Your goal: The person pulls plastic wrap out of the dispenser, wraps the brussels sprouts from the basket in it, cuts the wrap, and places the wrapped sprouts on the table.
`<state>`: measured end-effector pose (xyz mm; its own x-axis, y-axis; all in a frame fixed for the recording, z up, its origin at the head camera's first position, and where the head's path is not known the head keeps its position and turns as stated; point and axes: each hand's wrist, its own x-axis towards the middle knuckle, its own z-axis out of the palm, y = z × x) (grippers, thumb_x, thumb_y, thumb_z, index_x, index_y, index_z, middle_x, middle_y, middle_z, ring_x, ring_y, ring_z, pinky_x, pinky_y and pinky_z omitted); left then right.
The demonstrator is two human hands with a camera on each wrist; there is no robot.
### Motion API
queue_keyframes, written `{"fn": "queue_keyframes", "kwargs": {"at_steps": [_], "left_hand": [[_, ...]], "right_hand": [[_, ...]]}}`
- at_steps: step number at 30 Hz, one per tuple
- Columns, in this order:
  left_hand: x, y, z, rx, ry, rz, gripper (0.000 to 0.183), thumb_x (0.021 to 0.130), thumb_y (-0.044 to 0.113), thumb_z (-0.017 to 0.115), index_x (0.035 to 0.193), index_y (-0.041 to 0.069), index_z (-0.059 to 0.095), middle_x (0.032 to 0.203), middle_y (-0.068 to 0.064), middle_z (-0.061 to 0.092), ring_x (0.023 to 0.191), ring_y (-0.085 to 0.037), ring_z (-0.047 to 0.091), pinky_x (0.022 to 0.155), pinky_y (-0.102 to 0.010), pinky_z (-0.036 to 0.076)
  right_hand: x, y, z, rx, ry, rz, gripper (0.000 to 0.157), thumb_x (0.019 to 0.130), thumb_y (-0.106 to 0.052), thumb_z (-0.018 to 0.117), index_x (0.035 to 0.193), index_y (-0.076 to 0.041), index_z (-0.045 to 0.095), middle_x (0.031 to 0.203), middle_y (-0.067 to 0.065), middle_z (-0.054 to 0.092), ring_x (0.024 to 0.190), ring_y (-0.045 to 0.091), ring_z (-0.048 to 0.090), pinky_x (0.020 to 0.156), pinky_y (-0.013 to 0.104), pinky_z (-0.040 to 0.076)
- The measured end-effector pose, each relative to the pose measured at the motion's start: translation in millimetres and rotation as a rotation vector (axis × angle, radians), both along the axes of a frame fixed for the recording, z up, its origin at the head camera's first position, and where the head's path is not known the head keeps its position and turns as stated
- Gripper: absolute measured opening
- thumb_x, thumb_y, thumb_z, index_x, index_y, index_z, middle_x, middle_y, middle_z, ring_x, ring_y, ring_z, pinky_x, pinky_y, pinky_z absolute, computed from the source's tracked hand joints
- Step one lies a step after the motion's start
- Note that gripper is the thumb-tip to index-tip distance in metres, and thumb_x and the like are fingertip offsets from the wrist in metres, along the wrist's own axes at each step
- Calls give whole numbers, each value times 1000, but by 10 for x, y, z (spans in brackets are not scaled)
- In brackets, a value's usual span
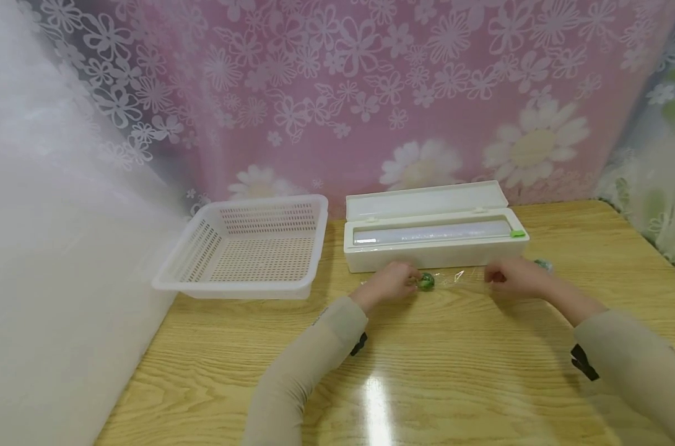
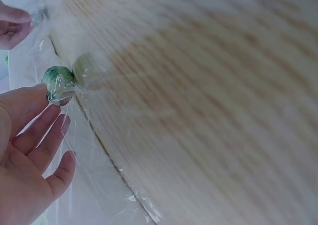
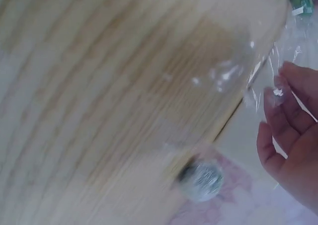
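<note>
A small round green vegetable that looks like a Brussels sprout (image 1: 426, 282) lies in clear plastic wrap (image 1: 459, 277) in front of the long white wrap box. My left hand (image 1: 393, 280) pinches the film-covered sprout (image 2: 58, 82) at its near side between thumb and forefinger, the other fingers loosely spread. To the right, my right hand (image 1: 516, 277) pinches the film, bunched between thumb and fingertips in the right wrist view. Beyond that hand sits a second film-wrapped ball (image 3: 201, 179), green and shiny, partly hidden in the head view.
The white wrap box (image 1: 435, 255) stands lid up behind my hands, with a roll of film (image 1: 432, 233) inside and a green slider (image 1: 518, 234) at its right end. A white slotted basket (image 1: 239, 287) stands left on the wooden table (image 1: 426, 371). A flowered curtain (image 1: 315, 93) hangs behind.
</note>
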<state>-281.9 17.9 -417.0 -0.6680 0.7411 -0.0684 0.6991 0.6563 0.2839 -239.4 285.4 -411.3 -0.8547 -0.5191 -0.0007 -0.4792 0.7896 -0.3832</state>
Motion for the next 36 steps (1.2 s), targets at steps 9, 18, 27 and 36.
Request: {"fn": "queue_keyframes", "kwargs": {"at_steps": [9, 18, 27, 36], "left_hand": [[16, -2, 30, -16, -6, -3, 28, 86, 15, 58, 114, 10, 60, 112, 0, 58, 104, -11, 52, 86, -18, 38], [1, -1, 28, -12, -4, -11, 27, 86, 16, 59, 112, 9, 61, 111, 0, 59, 102, -11, 52, 85, -17, 39], [-23, -8, 28, -34, -20, -27, 28, 86, 17, 59, 113, 9, 60, 112, -1, 58, 103, -12, 52, 88, -18, 37], [-32, -20, 45, -11, -63, -26, 30, 86, 19, 59, 115, 9, 59, 113, 0, 58, 105, -11, 51, 88, -17, 37]], "right_hand": [[-95, 86, 11, -66, -52, -104, 9, 76, -5, 66, 71, -5, 58, 64, -3, 52, 59, 12, 44, 52, 29, 39], [-90, -31, -31, 183, -45, -328, 27, 74, -22, 71, 66, -9, 50, 60, 0, 47, 52, 16, 41, 44, 29, 33], [-86, 45, -27, 69, 36, -281, 12, 80, -5, 58, 69, -3, 58, 64, 2, 53, 56, 16, 46, 49, 34, 39], [50, 201, 140, -178, 396, -464, 19, 82, -18, 63, 78, -1, 54, 69, 11, 53, 57, 24, 48, 48, 37, 38]]}}
